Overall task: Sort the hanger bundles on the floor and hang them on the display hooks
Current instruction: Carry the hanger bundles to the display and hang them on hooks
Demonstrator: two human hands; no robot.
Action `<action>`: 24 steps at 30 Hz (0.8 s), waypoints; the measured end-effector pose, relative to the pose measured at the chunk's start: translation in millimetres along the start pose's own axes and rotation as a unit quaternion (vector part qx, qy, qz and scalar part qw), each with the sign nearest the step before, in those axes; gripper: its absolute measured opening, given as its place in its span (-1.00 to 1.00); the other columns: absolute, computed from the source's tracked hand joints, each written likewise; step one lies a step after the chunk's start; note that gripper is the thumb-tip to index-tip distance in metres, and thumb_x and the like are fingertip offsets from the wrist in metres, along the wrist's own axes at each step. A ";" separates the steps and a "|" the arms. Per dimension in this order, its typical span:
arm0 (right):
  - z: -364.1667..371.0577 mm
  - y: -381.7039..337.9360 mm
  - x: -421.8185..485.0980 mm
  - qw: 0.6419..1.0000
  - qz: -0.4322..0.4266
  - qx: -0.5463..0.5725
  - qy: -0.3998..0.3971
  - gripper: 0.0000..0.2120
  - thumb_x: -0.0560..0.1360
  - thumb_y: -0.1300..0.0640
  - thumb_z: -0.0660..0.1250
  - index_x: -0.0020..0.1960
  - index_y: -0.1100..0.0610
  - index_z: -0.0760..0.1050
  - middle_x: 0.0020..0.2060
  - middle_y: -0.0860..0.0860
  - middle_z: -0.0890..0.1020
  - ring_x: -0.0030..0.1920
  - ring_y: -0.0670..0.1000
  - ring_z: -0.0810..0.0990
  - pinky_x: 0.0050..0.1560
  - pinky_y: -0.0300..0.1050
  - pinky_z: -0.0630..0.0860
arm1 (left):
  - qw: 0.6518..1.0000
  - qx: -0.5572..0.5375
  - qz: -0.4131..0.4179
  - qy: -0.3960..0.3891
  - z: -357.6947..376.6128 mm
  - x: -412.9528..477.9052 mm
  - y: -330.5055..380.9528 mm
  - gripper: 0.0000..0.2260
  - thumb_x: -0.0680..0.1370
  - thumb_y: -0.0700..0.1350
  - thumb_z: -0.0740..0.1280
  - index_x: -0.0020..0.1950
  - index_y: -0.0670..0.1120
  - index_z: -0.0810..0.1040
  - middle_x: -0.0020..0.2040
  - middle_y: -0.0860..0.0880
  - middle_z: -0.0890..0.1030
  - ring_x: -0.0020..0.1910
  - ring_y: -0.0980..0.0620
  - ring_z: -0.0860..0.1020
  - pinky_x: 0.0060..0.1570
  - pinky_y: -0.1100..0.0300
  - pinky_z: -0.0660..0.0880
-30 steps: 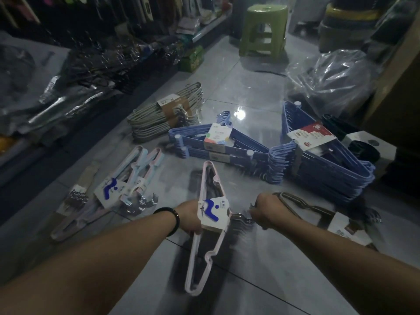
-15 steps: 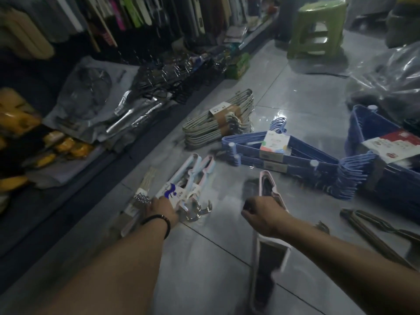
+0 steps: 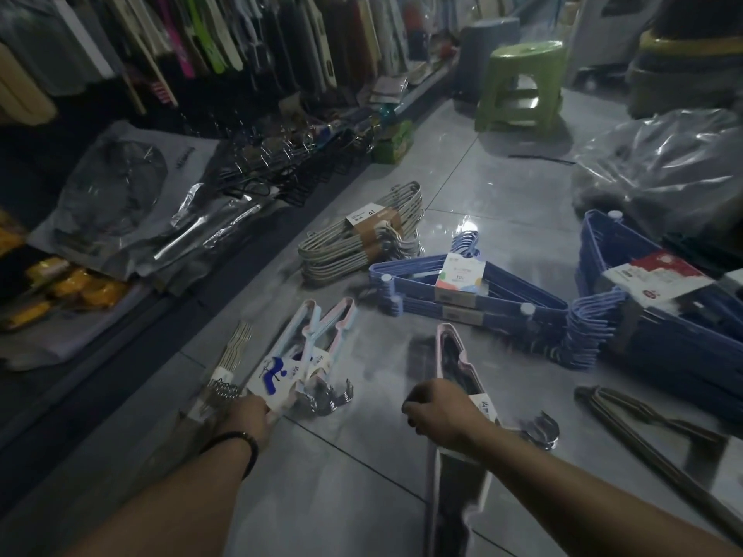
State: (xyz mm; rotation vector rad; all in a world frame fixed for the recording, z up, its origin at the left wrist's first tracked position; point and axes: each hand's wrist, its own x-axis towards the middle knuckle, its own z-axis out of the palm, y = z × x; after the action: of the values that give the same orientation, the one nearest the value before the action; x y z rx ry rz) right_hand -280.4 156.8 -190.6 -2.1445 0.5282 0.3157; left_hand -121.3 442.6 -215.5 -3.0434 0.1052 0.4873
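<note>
Several hanger bundles lie on the grey tiled floor. My right hand grips a pink bundle at its paper band, its metal hooks sticking out to the right. My left hand holds the near end of a pale pink and blue bundle with a white and blue label. Farther off lie a beige bundle, a flat blue bundle and a big blue stack at the right.
A thin striped bundle lies left of my left hand, a brown one at the right. Display shelves with hanging goods run along the left. A green stool and a clear plastic bag stand farther back.
My left hand let go of the pink bundle and moved left onto the pink and blue bundle. My right hand took over the pink bundle. The view swung left.
</note>
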 end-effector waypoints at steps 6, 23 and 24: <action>-33.1 -0.5 -5.1 1.000 0.001 0.012 0.019 -0.73 0.52 0.05 0.29 -0.03 0.17 0.71 -0.13 0.11 0.75 -0.09 0.14 0.73 0.07 0.10 0.68 | 0.985 -0.036 0.092 0.142 -1.3 -19.9 9.5 -0.92 0.60 -0.08 0.30 -0.03 0.03 0.58 0.02 0.00 0.59 -0.07 -0.06 0.53 -0.11 0.12 0.44; -74.2 10.7 -21.4 0.930 0.066 0.360 -0.031 -0.42 0.59 -0.20 0.40 0.46 0.09 0.35 0.36 0.20 0.49 0.04 0.24 0.68 -0.05 0.08 0.66 | 0.940 -0.168 0.209 0.211 3.6 -82.5 146.2 -0.94 0.55 -0.12 0.34 -0.03 -0.03 0.61 0.00 -0.06 0.61 -0.08 -0.17 0.60 -0.11 0.05 0.52; -72.9 13.6 -19.2 0.925 0.068 0.373 -0.033 -0.37 0.57 -0.22 0.41 0.49 0.08 0.33 0.41 0.20 0.46 0.09 0.25 0.67 -0.03 0.08 0.66 | 0.941 -0.176 0.203 0.206 5.6 -85.6 152.6 -0.92 0.57 -0.10 0.31 -0.01 -0.03 0.60 0.02 -0.06 0.60 -0.06 -0.16 0.59 -0.09 0.04 0.52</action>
State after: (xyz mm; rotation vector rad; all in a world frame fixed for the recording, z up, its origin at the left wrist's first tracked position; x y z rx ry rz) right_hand -301.5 95.2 -150.0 -1.3573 0.6359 0.2130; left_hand -215.8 296.0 -201.1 -3.4295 0.7542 -0.1539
